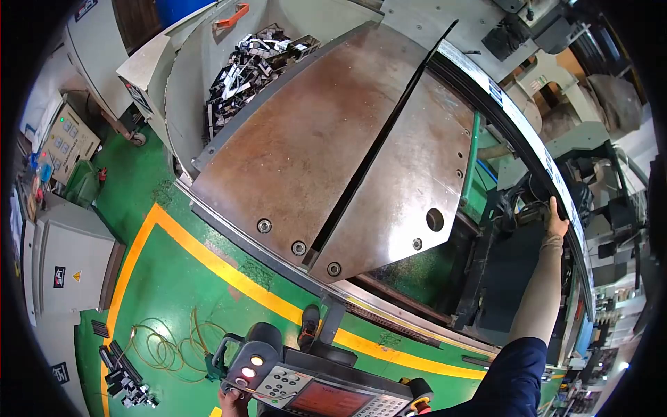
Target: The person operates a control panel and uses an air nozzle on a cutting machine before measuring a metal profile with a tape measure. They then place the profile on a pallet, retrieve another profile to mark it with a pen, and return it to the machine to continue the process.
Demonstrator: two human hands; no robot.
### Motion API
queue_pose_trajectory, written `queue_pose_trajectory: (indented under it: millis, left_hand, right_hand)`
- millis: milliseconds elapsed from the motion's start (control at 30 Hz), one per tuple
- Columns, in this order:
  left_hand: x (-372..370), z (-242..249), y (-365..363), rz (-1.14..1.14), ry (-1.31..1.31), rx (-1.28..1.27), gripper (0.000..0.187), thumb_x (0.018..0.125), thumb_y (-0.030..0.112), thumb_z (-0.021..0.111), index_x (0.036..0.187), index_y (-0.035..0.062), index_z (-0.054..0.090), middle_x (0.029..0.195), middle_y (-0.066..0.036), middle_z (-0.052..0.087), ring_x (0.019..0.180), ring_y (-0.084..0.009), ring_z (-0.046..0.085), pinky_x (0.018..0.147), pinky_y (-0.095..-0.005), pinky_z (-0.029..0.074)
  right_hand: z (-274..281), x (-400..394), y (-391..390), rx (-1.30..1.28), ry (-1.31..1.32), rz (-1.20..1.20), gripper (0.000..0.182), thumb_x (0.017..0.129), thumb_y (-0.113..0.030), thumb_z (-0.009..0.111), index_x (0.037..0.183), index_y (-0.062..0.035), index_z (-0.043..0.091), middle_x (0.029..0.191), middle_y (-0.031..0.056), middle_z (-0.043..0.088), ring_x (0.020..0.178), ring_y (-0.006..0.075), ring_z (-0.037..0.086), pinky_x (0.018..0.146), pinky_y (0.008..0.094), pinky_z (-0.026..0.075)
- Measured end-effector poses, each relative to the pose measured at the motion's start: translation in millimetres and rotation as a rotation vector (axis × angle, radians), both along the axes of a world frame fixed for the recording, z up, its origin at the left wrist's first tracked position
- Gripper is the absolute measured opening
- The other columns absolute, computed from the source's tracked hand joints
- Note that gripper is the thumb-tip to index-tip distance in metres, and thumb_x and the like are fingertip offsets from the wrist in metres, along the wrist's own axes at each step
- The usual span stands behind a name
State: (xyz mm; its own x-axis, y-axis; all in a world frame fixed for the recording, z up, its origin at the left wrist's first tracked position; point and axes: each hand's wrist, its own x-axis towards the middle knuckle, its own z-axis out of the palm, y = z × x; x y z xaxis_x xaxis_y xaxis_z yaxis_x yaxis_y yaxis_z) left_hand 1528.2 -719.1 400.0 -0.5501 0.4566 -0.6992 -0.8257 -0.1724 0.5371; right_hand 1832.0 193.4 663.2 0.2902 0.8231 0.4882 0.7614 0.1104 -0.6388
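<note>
At the bottom, my left hand is at the lower left corner of the control panel, its fingers curled against the edge just under two lit buttons. The panel has a reddish screen and rows of keys. My right arm stretches far forward on the right. There my right hand is closed on a long dark profile with a white printed face, which runs along the right side of the machine. Part of that grip is hidden behind the hand.
A large steel machine table with a long slot fills the middle. Behind it a bin holds metal offcuts. A green air gun with a coiled yellow hose and short dark profile pieces are at lower left.
</note>
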Motion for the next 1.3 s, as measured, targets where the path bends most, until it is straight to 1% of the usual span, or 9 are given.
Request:
queue_pose_trajectory:
  millis: [133, 233, 333, 433, 533, 733, 1033, 1133, 1300]
  left_hand:
    - [-9, 23, 19, -0.019, 0.028, -0.035, 0.069, 0.08, 0.027, 0.077, 0.141, 0.0103, 0.048, 0.108, 0.0, 0.061, 0.09, -0.0125, 0.057, 0.088, -0.0354, 0.051]
    - [-10, 19, 13, -0.057, 0.051, -0.014, 0.072, 0.079, 0.029, 0.077, 0.142, 0.0101, 0.047, 0.115, -0.002, 0.061, 0.099, -0.0153, 0.059, 0.092, -0.037, 0.05]
    - [-5, -1, 12, -0.001, 0.169, -0.08, 0.076, 0.073, 0.036, 0.077, 0.134, 0.0012, 0.047, 0.125, -0.014, 0.06, 0.112, -0.0302, 0.061, 0.092, -0.0451, 0.052]
    - [-6, -1, 24, 0.072, 0.142, 0.009, 0.071, 0.07, 0.028, 0.074, 0.13, -0.0023, 0.05, 0.119, -0.016, 0.061, 0.107, -0.0302, 0.063, 0.09, -0.045, 0.055]
    - [-4, 4, 2, -0.036, 0.026, -0.061, 0.076, 0.08, 0.032, 0.077, 0.144, 0.0096, 0.043, 0.127, -0.004, 0.058, 0.111, -0.0186, 0.057, 0.096, -0.0388, 0.048]
    - [-8, 15, 12, -0.056, 0.044, -0.055, 0.078, 0.081, 0.032, 0.076, 0.147, 0.0105, 0.039, 0.134, -0.005, 0.053, 0.115, -0.0198, 0.055, 0.097, -0.0393, 0.047]
    - [-8, 6, 3, -0.075, 0.007, -0.039, 0.075, 0.082, 0.03, 0.077, 0.145, 0.0109, 0.041, 0.126, -0.003, 0.055, 0.106, -0.0178, 0.056, 0.094, -0.036, 0.048]
    - [-11, 22, 20, -0.119, 0.09, -0.091, 0.072, 0.082, 0.039, 0.072, 0.143, 0.0154, 0.044, 0.125, -0.002, 0.055, 0.109, -0.0219, 0.054, 0.095, -0.0432, 0.048]
    - [-9, 18, 27, -0.082, 0.16, -0.047, 0.079, 0.072, 0.04, 0.072, 0.137, 0.0052, 0.044, 0.131, -0.013, 0.055, 0.118, -0.0302, 0.057, 0.092, -0.0491, 0.052]
  right_hand:
    - [1, -1, 0, -0.019, -0.045, -0.067, 0.122, 0.059, -0.069, 0.082, 0.128, 0.0236, 0.044, 0.133, 0.0306, 0.053, 0.125, 0.0354, 0.053, 0.107, 0.0375, 0.04]
    - [3, -5, -8, -0.014, -0.022, 0.013, 0.119, 0.06, -0.066, 0.083, 0.128, 0.0229, 0.044, 0.132, 0.0297, 0.053, 0.123, 0.0349, 0.054, 0.106, 0.038, 0.04]
    - [4, -12, -15, -0.004, 0.024, 0.042, 0.113, 0.063, -0.061, 0.085, 0.13, 0.0207, 0.043, 0.132, 0.0278, 0.053, 0.12, 0.0341, 0.055, 0.105, 0.039, 0.042]
    - [2, -9, -12, -0.008, 0.035, 0.052, 0.115, 0.062, -0.062, 0.085, 0.131, 0.0208, 0.043, 0.132, 0.028, 0.053, 0.122, 0.0345, 0.054, 0.106, 0.0394, 0.041]
    - [3, -5, -8, -0.018, 0.019, 0.039, 0.12, 0.061, -0.064, 0.084, 0.133, 0.0212, 0.04, 0.135, 0.0278, 0.052, 0.125, 0.035, 0.052, 0.108, 0.0394, 0.039]
    - [5, -2, -8, -0.016, -0.035, 0.078, 0.112, 0.064, -0.064, 0.082, 0.131, 0.0182, 0.047, 0.133, 0.0254, 0.055, 0.121, 0.0324, 0.055, 0.105, 0.0374, 0.041]
    - [3, -10, -20, -0.078, -0.186, -0.165, 0.136, 0.059, -0.084, 0.067, 0.138, 0.0213, 0.033, 0.142, 0.034, 0.042, 0.134, 0.0422, 0.041, 0.114, 0.0419, 0.031]
    - [5, -13, -23, -0.097, -0.22, -0.195, 0.138, 0.059, -0.087, 0.065, 0.138, 0.0217, 0.032, 0.143, 0.0347, 0.04, 0.135, 0.0427, 0.04, 0.114, 0.043, 0.03]
    - [46, -21, -30, -0.339, -0.395, -0.225, 0.132, 0.056, -0.085, 0.068, 0.135, 0.0166, 0.041, 0.139, 0.031, 0.047, 0.133, 0.0403, 0.044, 0.111, 0.0454, 0.034]
